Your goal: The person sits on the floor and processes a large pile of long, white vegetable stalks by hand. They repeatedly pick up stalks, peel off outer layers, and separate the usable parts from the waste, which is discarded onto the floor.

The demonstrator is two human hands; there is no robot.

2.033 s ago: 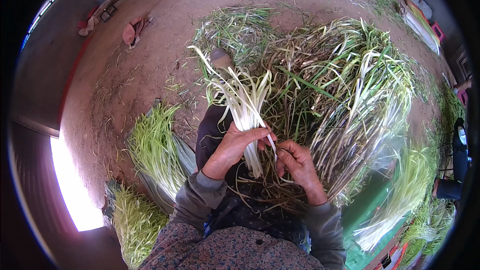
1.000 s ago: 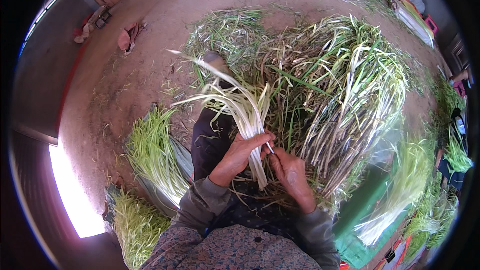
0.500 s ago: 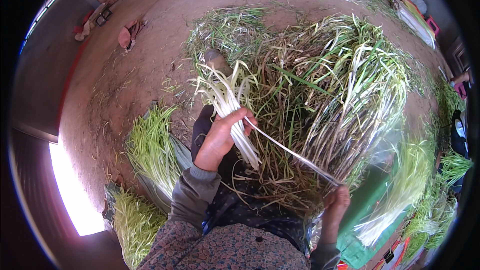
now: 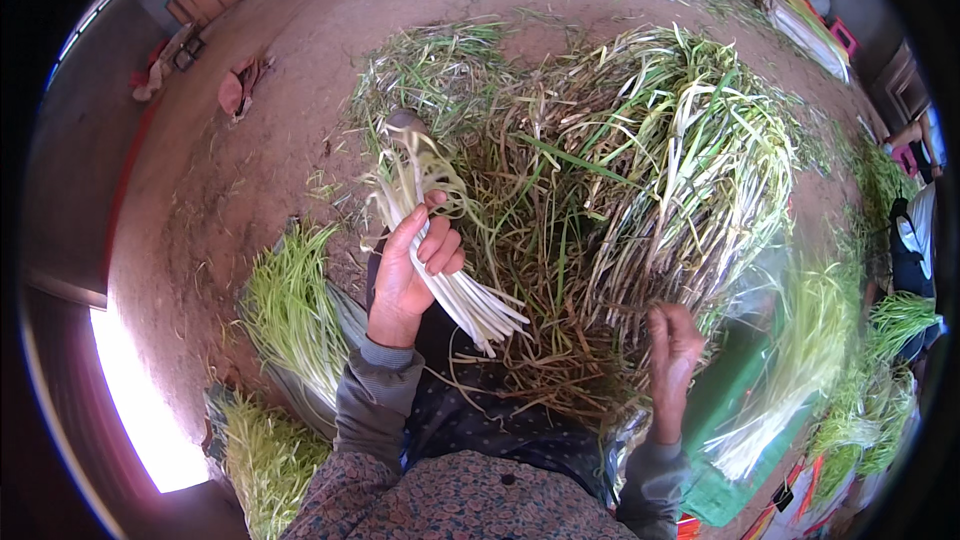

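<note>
My left hand (image 4: 412, 265) is closed around a bunch of long white-stemmed stalks (image 4: 462, 300), which look like blanched chives or garlic shoots. Their pale yellow leaf ends curl above my thumb, and the white ends fan out below toward the right. To the right, my right hand (image 4: 673, 345) is curled with its fingers pressed together at the near edge of a large heap of untrimmed stalks (image 4: 680, 190). Whatever it pinches, if anything, I cannot make out. Dry brown leaves (image 4: 560, 360) lie between my hands, beside my lap.
Yellow-green bundles (image 4: 295, 310) lie on my left, with a paler pile (image 4: 265, 460) nearer. On my right, a cleaned bundle (image 4: 780, 390) rests on a green bag (image 4: 725, 460). Leaf scraps (image 4: 430, 70) cover the floor ahead. Another person's arm (image 4: 908, 135) shows at the right edge.
The long strand stretched between my hands no longer shows. My right hand has moved up toward the heap. My left hand has turned, and its bunch is angled more to the right.
</note>
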